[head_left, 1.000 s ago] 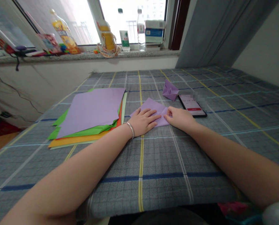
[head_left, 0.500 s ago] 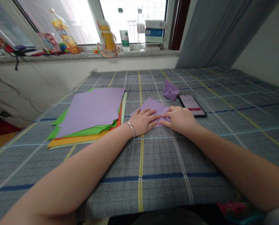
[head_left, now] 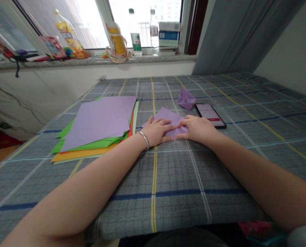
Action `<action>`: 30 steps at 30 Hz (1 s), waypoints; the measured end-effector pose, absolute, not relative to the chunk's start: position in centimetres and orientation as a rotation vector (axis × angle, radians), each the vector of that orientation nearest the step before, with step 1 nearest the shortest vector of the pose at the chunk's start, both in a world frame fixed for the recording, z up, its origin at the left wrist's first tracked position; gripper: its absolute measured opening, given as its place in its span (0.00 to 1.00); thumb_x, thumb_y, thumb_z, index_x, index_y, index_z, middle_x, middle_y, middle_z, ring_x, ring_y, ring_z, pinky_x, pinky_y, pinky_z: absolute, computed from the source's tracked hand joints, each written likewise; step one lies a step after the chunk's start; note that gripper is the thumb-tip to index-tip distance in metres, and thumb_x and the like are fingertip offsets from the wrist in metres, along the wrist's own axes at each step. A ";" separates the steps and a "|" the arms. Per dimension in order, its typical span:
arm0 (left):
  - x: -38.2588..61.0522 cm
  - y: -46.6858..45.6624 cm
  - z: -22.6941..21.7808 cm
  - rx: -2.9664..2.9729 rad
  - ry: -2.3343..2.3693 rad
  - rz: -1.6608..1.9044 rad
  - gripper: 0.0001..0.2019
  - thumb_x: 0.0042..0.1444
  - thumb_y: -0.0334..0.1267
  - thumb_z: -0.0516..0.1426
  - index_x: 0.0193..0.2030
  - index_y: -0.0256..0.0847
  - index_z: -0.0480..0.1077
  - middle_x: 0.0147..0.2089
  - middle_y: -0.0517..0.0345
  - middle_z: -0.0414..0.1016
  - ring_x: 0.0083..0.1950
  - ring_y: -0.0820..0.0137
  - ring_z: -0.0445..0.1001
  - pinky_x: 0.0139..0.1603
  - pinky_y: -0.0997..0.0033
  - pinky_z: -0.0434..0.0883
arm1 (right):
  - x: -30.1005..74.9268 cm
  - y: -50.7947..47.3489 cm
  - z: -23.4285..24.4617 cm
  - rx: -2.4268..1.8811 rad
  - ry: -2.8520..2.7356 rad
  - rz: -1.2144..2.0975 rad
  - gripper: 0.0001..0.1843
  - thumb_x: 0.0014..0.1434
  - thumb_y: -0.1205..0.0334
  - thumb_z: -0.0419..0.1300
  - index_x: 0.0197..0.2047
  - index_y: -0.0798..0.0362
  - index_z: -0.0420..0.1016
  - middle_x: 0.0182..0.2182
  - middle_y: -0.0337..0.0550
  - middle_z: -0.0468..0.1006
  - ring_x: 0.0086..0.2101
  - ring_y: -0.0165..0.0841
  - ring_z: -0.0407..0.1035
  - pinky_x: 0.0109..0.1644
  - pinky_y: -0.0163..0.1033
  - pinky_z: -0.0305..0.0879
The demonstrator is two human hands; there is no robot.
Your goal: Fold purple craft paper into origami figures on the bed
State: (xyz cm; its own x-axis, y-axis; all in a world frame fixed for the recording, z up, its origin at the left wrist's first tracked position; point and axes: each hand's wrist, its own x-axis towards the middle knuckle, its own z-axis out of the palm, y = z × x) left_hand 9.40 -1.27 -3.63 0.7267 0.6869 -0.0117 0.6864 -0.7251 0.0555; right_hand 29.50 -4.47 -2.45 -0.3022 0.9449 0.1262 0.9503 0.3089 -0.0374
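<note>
A folded sheet of purple origami paper [head_left: 165,112] lies flat on the checked cloth, partly covered by both hands. My left hand [head_left: 158,132], with a silver bangle at its wrist, rests over the paper's left side, fingers bent and tips pressing near its middle. From the other side my right hand [head_left: 196,127] has its fingers curled, with thumb and fingertips gripping the paper close to the left fingertips. The creases beneath the fingers are hidden. Behind them stands a folded purple paper shape [head_left: 186,98], touched by neither hand.
Left of the hands lies a stack of coloured paper [head_left: 98,120], purple on top. A phone [head_left: 210,116] with a lit screen sits just beyond my right hand. Bottles, boxes and a yellow cup [head_left: 118,41] line the windowsill [head_left: 142,60].
The fingers of both hands have shifted slightly on the paper, the left ones more bent and bunched. The paper stays in place.
</note>
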 end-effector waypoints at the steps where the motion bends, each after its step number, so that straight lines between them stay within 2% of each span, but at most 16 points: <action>1: 9.4 -1.2 -3.5 2.865 1.135 -0.003 0.26 0.61 0.55 0.52 0.65 0.56 0.58 0.70 0.55 0.56 0.69 0.54 0.53 0.66 0.34 0.43 | 29.5 -4.5 -2.4 -1.782 -2.434 -0.050 0.25 0.50 0.39 0.63 0.47 0.42 0.78 0.45 0.41 0.76 0.42 0.39 0.72 0.40 0.40 0.62; 8: 8.7 -0.6 -3.4 2.828 1.069 -0.115 0.29 0.63 0.52 0.52 0.69 0.55 0.52 0.73 0.55 0.49 0.72 0.54 0.48 0.66 0.33 0.40 | 29.6 -4.6 -2.6 -1.844 -2.391 0.005 0.26 0.50 0.37 0.62 0.48 0.39 0.77 0.46 0.41 0.74 0.43 0.39 0.72 0.36 0.39 0.63; 13: 8.0 -0.3 -2.8 2.765 1.063 -0.187 0.32 0.61 0.51 0.54 0.69 0.55 0.50 0.73 0.54 0.45 0.73 0.52 0.44 0.66 0.34 0.43 | 29.7 -4.6 -2.7 -1.851 -2.408 0.014 0.25 0.51 0.36 0.61 0.49 0.37 0.77 0.46 0.41 0.74 0.43 0.40 0.72 0.36 0.40 0.63; 21: 6.7 0.8 -2.5 2.643 0.927 -0.256 0.34 0.59 0.43 0.54 0.70 0.54 0.47 0.75 0.52 0.36 0.74 0.52 0.36 0.67 0.37 0.42 | 29.6 -4.6 -2.5 -1.899 -2.421 0.036 0.27 0.51 0.35 0.59 0.51 0.36 0.76 0.49 0.43 0.73 0.44 0.41 0.71 0.36 0.40 0.63; 24: 6.3 1.2 -2.6 2.605 0.879 -0.213 0.31 0.59 0.38 0.51 0.69 0.53 0.51 0.74 0.55 0.40 0.74 0.58 0.37 0.69 0.42 0.42 | 29.5 -4.7 -2.3 -1.914 -2.421 0.037 0.27 0.51 0.35 0.59 0.51 0.37 0.75 0.49 0.43 0.73 0.44 0.41 0.71 0.35 0.40 0.63; 26: 6.6 1.0 -2.9 2.598 0.939 -0.130 0.26 0.62 0.39 0.48 0.67 0.51 0.55 0.73 0.55 0.46 0.74 0.61 0.42 0.70 0.46 0.44 | 29.5 -4.8 -2.3 -1.912 -2.419 0.033 0.27 0.52 0.35 0.59 0.51 0.37 0.75 0.49 0.43 0.73 0.44 0.41 0.71 0.35 0.40 0.63; 30: 7.9 -0.5 -4.0 2.722 1.125 0.133 0.22 0.65 0.50 0.46 0.62 0.49 0.63 0.68 0.53 0.59 0.68 0.59 0.56 0.67 0.49 0.52 | 29.5 -4.9 -2.5 -1.883 -2.403 0.010 0.26 0.52 0.36 0.59 0.50 0.38 0.76 0.48 0.42 0.74 0.43 0.41 0.72 0.35 0.39 0.63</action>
